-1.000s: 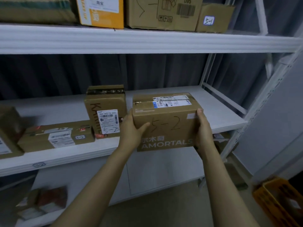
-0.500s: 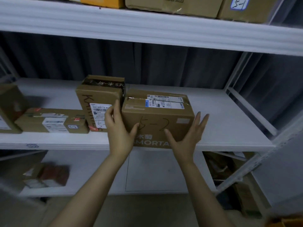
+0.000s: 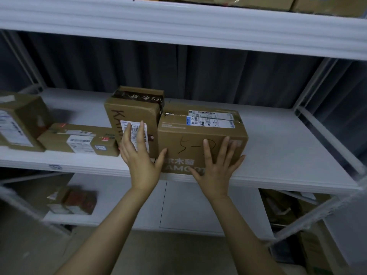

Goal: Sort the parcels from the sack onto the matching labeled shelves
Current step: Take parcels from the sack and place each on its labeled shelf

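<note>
Parcel marked 5-2 (image 3: 188, 139) is set on the mid shelf (image 3: 288, 151), near front edge, touching an upright box (image 3: 137, 110) on its left. Right hand (image 3: 216, 167) is pressed flat on parcel's front w/ fingers spread. Left hand (image 3: 139, 155), fingers straight, is laid on upright box's label. A flat box (image 3: 79, 138) is seen further left.

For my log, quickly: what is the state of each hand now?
Left hand: open, gripping nothing.
Right hand: open, flat on the 5-2 parcel.
</note>
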